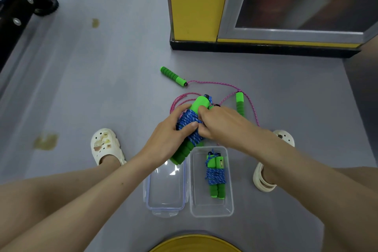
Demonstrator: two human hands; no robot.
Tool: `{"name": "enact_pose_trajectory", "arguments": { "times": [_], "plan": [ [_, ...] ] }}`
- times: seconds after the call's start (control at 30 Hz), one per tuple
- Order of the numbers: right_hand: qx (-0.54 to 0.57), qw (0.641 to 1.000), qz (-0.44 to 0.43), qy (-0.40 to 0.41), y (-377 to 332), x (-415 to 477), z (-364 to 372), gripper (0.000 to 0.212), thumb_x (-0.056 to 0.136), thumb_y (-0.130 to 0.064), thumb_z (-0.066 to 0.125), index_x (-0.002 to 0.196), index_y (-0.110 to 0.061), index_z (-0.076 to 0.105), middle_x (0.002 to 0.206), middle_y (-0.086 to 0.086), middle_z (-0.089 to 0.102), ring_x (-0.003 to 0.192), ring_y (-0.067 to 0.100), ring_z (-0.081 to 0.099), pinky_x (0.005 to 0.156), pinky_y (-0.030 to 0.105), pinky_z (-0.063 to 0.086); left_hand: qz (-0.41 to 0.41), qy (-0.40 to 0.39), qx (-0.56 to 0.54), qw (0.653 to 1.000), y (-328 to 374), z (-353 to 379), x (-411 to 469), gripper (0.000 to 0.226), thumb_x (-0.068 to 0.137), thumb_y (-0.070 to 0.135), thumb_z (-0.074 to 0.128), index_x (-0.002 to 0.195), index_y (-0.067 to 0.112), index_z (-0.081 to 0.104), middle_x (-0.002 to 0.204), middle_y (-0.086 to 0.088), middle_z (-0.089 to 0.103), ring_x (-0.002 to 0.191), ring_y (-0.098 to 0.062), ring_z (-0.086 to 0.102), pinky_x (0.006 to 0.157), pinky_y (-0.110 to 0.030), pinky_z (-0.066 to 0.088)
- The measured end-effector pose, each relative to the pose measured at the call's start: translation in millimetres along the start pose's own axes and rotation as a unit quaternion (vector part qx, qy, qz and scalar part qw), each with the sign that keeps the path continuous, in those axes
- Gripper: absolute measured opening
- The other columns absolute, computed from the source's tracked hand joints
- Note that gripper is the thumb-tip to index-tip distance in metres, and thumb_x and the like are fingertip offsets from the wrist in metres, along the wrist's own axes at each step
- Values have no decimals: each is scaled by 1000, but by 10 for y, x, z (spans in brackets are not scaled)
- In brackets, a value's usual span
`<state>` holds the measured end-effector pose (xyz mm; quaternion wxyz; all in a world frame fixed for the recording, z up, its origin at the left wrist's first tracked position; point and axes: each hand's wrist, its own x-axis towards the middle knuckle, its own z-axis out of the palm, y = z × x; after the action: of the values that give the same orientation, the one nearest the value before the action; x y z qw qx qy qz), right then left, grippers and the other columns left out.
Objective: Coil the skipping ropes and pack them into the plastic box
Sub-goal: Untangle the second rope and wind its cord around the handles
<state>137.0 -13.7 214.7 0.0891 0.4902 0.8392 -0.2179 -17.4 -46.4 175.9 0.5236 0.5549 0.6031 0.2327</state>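
Both hands meet over the grey floor (102, 88), above the far end of the clear plastic box (229, 190). The left hand (169, 137) has its grip clamped on a blue skipping rope (189, 120) that is wound around a pair of green foam handles, thumb pressed across the coils and fingers curled under them. The right hand (223, 122) closes its grip on the same bundle from the other side, fingertips pinched at the coils just below the handles' upper ends. The handles' lower ends hang over the box's open lid (165, 190), which lies flat on the floor beside the box, to its left. Inside the box a second coiled blue rope (215, 176) lies lengthwise, its green handles side by side. Beyond the hands a pink skipping rope (212, 84) sprawls uncoiled on the floor, its two green handles well apart. A white clog (104, 145) sits on each side of the box.
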Motion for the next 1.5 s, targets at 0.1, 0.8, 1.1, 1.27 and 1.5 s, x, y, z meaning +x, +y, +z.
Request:
{"name": "enact_pose_trajectory", "arguments": {
  "times": [0.1, 0.8, 1.1, 1.27, 1.5],
  "plan": [
    [21, 1000, 4, 12, 47, -13, 43, 20, 89, -28, 50, 88, -9, 41, 62, -1, 41, 54, 14, 37, 47, 28, 23, 11, -11, -5, 1000, 27, -3, -6, 36, 88, 42, 61, 105, 69, 43, 101, 19, 64, 94, -11, 64, 89, -43, 53],
    [120, 991, 35, 52, 187, 80, 84, 19, 88, -37, 61, 89, -18, 58, 64, -12, 51, 60, 7, 47, 57, 27, 33, -26, -59, -138, 988, 131, -57, 41, 28, 96, 18, 55, 104, 44, 50, 99, 11, 64, 83, -4, 65, 73, -19, 56],
    [250, 962, 66, 86, 196, 72, 145, 13, 81, -19, 66, 79, -14, 54, 57, -5, 57, 51, 8, 49, 51, 23, 37, -26, -12, -84, 996, 164, 18, 78, 33, 93, 19, 59, 106, 48, 50, 106, 7, 66, 98, -18, 65, 91, -43, 52],
    [116, 988, 45, 89, 165, 103, 249, 15, 86, -26, 63, 88, -12, 58, 67, -3, 59, 64, 17, 54, 58, 30, 39, -63, 42, 53, 996, 172, 84, 55, 38, 92, 28, 54, 129, 35, 47, 105, 8, 62, 100, -20, 61, 92, -43, 49],
    [264, 962, 20, -72, 214, 29, 195, 19, 89, -11, 62, 79, -20, 49, 66, 0, 63, 57, 10, 58, 52, 17, 44, -16, 20, 201, 979, 43, 74, -75, 50, 96, 38, 50, 142, 34, 31, 125, 3, 60, 107, -23, 57, 85, -35, 46]
  ]
}}
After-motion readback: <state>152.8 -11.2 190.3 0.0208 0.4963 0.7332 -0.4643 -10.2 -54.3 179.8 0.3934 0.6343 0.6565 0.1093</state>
